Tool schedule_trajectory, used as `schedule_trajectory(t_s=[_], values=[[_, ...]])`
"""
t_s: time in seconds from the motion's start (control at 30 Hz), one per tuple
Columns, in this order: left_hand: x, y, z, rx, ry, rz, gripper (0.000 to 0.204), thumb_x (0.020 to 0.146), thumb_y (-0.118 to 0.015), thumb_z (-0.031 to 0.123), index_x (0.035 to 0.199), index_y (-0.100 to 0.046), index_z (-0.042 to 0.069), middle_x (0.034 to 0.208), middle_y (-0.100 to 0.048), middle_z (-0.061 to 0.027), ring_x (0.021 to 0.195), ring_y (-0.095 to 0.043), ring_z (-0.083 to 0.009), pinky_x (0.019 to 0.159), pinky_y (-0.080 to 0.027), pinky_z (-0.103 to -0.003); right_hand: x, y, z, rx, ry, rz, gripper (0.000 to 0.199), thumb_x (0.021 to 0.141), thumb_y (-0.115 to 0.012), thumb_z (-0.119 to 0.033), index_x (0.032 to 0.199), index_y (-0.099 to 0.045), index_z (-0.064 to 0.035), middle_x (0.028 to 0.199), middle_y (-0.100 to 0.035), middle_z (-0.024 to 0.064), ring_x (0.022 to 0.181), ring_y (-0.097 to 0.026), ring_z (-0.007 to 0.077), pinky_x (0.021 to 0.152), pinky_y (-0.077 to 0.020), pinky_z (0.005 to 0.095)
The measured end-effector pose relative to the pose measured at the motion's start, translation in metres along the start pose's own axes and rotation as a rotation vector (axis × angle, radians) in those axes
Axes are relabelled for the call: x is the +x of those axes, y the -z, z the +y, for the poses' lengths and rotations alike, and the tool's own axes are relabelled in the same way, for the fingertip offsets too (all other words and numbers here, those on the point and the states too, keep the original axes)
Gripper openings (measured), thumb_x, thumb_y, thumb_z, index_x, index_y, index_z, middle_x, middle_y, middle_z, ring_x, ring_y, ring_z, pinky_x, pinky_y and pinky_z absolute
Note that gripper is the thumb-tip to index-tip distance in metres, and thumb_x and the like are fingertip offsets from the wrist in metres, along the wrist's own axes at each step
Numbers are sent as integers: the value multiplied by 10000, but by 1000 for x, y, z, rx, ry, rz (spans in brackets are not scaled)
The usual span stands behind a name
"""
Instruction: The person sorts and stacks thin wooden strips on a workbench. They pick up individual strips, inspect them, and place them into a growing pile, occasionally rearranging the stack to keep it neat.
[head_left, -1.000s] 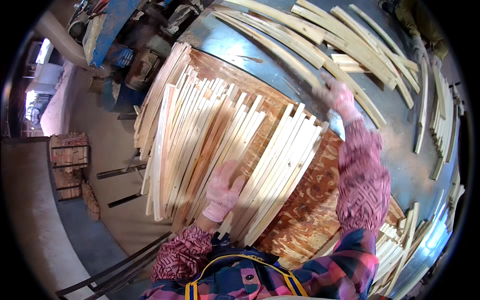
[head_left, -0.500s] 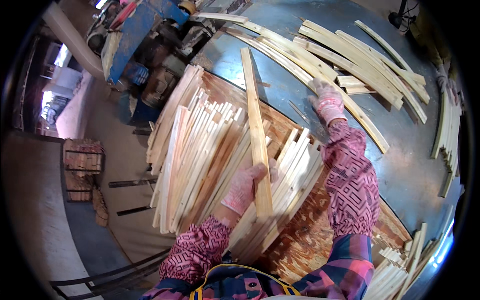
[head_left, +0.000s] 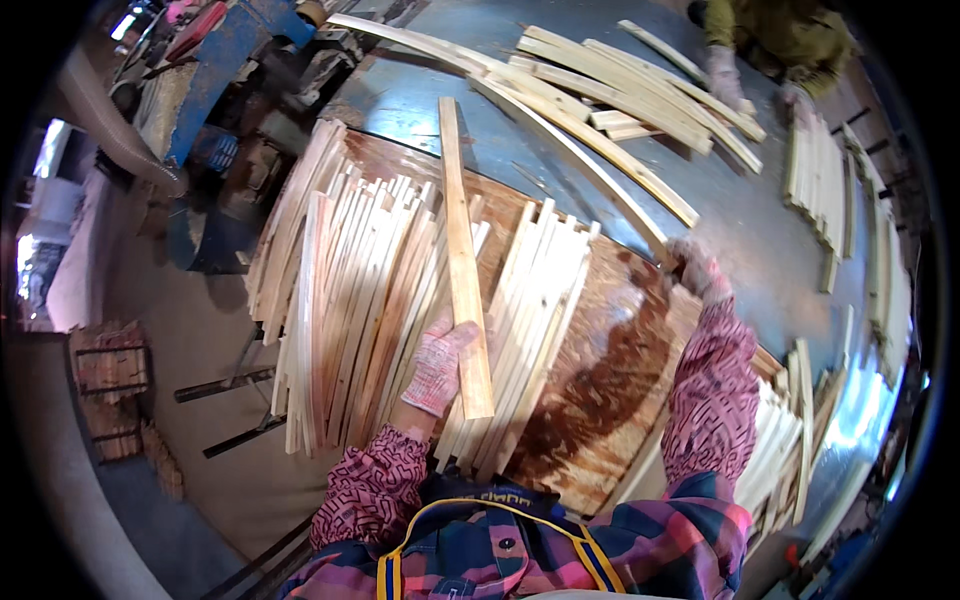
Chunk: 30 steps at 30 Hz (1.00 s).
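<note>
A pale wooden strip (head_left: 456, 210) is held by my gloved left hand (head_left: 440, 366), closed round its lower part. It stands out over the stacks with its far end near the blue table. My gloved right hand (head_left: 700, 275) is closed on the near end of a long wooden strip (head_left: 592, 155), which reaches back across the table; the fingertips are partly hidden. Under my left hand lies a wide stack of wooden strips (head_left: 345, 300). Right of it is a narrower stack (head_left: 540, 310). Both rest on a stained plywood board (head_left: 590, 390).
Loose strips (head_left: 640, 85) lie on the blue metal table (head_left: 420, 95). A co-worker's gloved hand (head_left: 724, 78) is at the far right, beside lined-up strips (head_left: 815, 185). Blue machinery (head_left: 215, 90) stands at the far left. More strips (head_left: 775, 440) lie near right.
My right hand has moved nearer and closed on the end of a long strip, drawing it toward me. The view has shifted right, bringing the co-worker further in. My left hand keeps its strip.
</note>
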<state>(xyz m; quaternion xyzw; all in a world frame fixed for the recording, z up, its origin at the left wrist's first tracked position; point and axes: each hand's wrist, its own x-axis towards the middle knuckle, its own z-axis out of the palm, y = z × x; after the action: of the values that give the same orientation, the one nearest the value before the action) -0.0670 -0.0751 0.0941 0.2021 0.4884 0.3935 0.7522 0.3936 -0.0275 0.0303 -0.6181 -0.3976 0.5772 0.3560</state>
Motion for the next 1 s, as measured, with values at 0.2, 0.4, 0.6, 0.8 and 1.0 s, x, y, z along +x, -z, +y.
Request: schedule_trajectory(t_s=[0.2, 0.4, 0.6, 0.8, 1.0], values=[[-47, 35, -22, 35, -18, -156, 495, 902, -622, 63, 1381, -496, 63, 1054, -654, -114, 845, -662, -204, 749, -592, -337, -176, -115, 0, 754, -277, 654, 363, 969, -560, -362, 1100, -576, -24, 645, -610, 88, 357, -453, 121, 274, -262, 225], [-87, 39, -38, 94, 3, -360, 595, 906, -652, 91, 1458, -428, 78, 1073, -661, -95, 920, -665, -191, 824, -584, -334, -252, -169, 87, 271, -263, 517, 527, 964, -623, -379, 1292, -578, 30, 1073, -662, 229, 847, -675, 278, 767, -535, 367], [-140, 12, -137, 592, -170, -725, 809, 913, -714, 319, 1557, -272, 107, 1386, -553, -196, 1315, -511, -253, 1072, -451, -378, -288, -260, 27, 433, 265, 489, 739, 943, -661, -217, 1560, -273, -101, 1333, -555, 198, 1173, -576, 273, 952, -513, 391], [-103, -32, -144, 566, 61, -823, 627, 981, -575, 451, 1489, -415, 119, 1471, -478, -185, 1380, -433, -320, 1121, -388, -357, -412, -145, -6, 168, -114, 1011, 534, 866, -689, -141, 1356, -481, -93, 838, -540, -4, 640, -533, 110, 552, -554, 311], [34, -81, -153, 909, -73, -299, 778, 905, -676, 399, 1496, -325, 35, 1290, -590, -205, 1159, -581, -357, 975, -481, -421, -545, 47, 70, -1084, -618, 1253, 899, 813, -729, -369, 1560, -264, -185, 1310, -585, 231, 1179, -586, 411, 1001, -476, 459]])
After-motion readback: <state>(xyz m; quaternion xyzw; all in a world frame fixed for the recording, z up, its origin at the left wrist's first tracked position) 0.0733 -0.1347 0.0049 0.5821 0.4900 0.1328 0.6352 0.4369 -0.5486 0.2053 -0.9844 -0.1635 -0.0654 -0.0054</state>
